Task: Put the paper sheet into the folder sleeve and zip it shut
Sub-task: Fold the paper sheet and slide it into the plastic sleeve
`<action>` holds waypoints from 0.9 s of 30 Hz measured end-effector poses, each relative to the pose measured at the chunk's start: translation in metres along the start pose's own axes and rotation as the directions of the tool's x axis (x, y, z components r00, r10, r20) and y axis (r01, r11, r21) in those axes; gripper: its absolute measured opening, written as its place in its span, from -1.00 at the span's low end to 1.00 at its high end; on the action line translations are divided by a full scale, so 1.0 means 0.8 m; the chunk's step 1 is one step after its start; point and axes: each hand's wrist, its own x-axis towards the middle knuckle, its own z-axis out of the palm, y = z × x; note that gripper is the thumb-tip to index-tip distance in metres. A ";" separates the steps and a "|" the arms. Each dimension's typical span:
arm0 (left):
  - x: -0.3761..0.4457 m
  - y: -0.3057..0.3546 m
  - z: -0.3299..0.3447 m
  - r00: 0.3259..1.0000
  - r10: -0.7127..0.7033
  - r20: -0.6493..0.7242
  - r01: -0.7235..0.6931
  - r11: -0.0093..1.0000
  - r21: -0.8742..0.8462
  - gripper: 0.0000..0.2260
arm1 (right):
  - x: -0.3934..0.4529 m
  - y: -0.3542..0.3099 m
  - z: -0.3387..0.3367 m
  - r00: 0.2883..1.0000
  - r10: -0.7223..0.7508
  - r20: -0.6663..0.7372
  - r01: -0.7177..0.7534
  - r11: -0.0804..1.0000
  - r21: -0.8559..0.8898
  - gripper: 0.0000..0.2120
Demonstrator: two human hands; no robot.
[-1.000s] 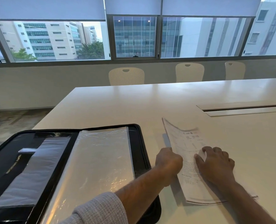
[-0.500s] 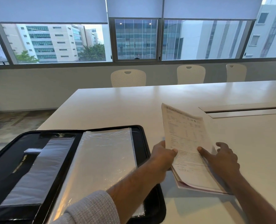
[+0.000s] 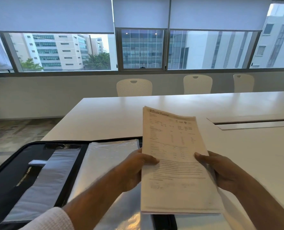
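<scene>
A printed paper sheet (image 3: 174, 156) is held up off the white table, tilted towards me, over the right edge of the folder. My left hand (image 3: 134, 170) grips its left edge and my right hand (image 3: 221, 171) grips its right edge. The black zip folder (image 3: 13, 180) lies open at the lower left. Its clear plastic sleeve (image 3: 108, 160) lies flat on the folder's right half, just left of the paper. A second plastic pocket (image 3: 51, 180) sits on the left half. The zip is undone around the rim.
The white table (image 3: 114, 117) stretches ahead and to the right, with a long cable slot (image 3: 254, 124) at the right. Three white chairs (image 3: 134, 87) stand at the far side under the windows. The table's left edge drops to the floor.
The paper lay flat on the table under both hands a second ago. Both hands have lifted it and brought it left, towards the folder.
</scene>
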 end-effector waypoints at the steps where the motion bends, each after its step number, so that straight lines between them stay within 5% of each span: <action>1: -0.003 0.003 -0.006 1.000 -0.008 -0.004 0.008 1.000 0.008 -0.60 | 0.001 -0.001 0.008 0.999 -0.009 0.032 0.010 0.999 -0.034 -0.60; 8: -0.022 0.029 -0.034 0.971 -0.029 -0.239 0.045 0.997 0.061 -0.83 | 0.005 -0.015 0.082 0.991 -0.103 0.088 0.127 0.934 -0.335 -0.70; 14: -0.031 0.048 -0.066 0.906 0.052 -0.420 0.036 0.979 0.200 -0.88 | 0.013 -0.021 0.129 0.983 -0.185 -0.012 0.166 0.909 -0.383 -0.77; 21: -0.040 0.058 -0.096 0.828 0.085 -0.554 0.028 0.981 0.192 -0.88 | 0.032 -0.014 0.180 0.930 -0.344 -0.131 0.230 0.822 -0.521 -0.53; 27: -0.047 0.065 -0.103 0.784 0.169 -0.597 -0.075 0.981 0.179 -0.83 | 0.044 -0.014 0.207 0.919 -0.395 0.003 0.305 0.705 -0.641 -0.87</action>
